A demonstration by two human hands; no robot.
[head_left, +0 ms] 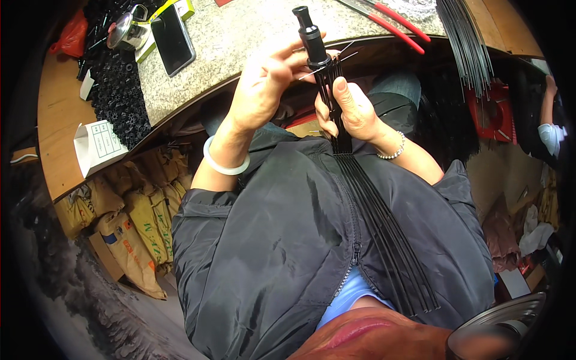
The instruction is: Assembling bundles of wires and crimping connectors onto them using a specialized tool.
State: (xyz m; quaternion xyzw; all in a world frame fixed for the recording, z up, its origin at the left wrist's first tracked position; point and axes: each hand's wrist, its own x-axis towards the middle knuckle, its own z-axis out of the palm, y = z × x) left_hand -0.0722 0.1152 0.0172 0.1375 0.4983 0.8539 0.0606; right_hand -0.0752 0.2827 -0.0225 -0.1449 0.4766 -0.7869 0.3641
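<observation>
An umbrella frame (341,129) stands in front of my chest, with a black cylindrical top (311,37) and a ringed collar below it. Its long thin black ribs (384,222) trail down over my jacket to the lower right. My right hand (358,114) is closed round the bundled ribs just below the collar, thumb in front. Beside the collar, my left hand (261,87) has its fingers bent, pinching at a thin silvery wire (347,56) that crosses the frame there. Some left fingertips are hidden behind the black cylinder.
Beyond my hands, the speckled tabletop (207,84) bears a phone (173,41) and red-handled pliers (399,27). Small black parts (120,90) are heaped at left by a white box (99,147). Loose ribs (465,45) overhang the right edge. Sacks (135,231) stand below left.
</observation>
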